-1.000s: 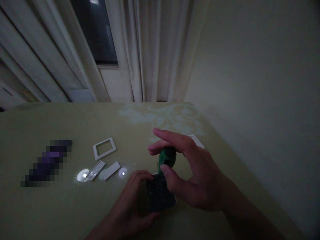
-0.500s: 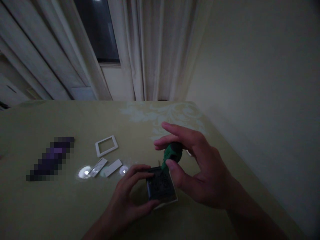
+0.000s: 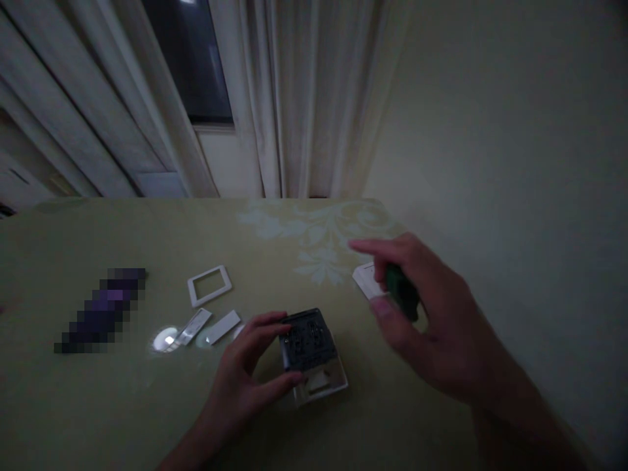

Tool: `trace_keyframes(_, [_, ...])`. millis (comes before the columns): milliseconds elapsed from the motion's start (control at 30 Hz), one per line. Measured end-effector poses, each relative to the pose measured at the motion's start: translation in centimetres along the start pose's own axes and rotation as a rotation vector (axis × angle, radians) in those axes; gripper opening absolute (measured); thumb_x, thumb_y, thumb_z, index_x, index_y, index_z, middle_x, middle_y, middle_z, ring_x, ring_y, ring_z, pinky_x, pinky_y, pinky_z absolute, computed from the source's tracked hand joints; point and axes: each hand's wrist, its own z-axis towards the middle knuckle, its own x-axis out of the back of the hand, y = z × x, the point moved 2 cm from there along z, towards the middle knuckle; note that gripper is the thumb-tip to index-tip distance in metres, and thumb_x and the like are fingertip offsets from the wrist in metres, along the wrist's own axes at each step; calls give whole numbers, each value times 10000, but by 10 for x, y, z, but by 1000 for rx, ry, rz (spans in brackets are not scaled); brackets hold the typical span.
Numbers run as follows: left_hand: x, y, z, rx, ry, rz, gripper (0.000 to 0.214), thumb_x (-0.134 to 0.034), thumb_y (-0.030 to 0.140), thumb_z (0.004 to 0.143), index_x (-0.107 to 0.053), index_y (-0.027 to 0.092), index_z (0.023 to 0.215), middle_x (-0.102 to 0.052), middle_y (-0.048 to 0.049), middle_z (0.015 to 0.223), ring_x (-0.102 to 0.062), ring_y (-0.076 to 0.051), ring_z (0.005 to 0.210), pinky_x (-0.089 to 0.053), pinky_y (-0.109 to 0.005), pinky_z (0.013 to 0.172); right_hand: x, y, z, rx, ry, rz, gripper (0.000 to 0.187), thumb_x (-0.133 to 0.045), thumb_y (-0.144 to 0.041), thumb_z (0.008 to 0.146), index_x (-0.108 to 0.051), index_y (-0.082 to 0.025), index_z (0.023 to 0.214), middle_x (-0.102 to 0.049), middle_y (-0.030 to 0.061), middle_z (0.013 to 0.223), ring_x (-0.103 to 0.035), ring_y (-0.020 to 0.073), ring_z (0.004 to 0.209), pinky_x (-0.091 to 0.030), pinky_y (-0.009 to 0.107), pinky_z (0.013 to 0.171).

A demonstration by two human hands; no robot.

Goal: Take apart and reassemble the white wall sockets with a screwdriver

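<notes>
My left hand (image 3: 240, 386) grips a black square switch module (image 3: 311, 340) by its left side, fingers on the far edge and thumb on the near one. The module sits tilted over a white square box-like part (image 3: 338, 387), whose near portion shows below it. To the right, my right hand (image 3: 436, 327) is raised and closed around a green-handled screwdriver (image 3: 402, 291), with the index finger stretched out. Its shaft is hidden from sight. Behind those fingers lies a white flat piece (image 3: 364, 280), partly covered.
A white rectangular frame (image 3: 224, 280) and two narrow white plates, a left plate (image 3: 195, 327) and a right plate (image 3: 224, 328), lie left of centre on the tablecloth (image 3: 147, 242). Farther left is a dark pixelated object (image 3: 105, 314). A wall (image 3: 515, 163) borders the table's right side.
My right hand has moved right with the screwdriver, away from the module. The module has shifted toward the far side, baring more of the white part beneath it.
</notes>
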Motion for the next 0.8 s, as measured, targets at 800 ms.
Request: trace_keyframes(800, [-14,22,-6,-197,-168,309,603,-994,379,776,-701,368,1303,-698,-88,1426,-727,-325,1271,-648,-476,1023,-81,42,-51,-176,-940,-109,734,-932,-529,727,-670,-164,1308,-662,140,1224,-659,355,1074,-513,455,896])
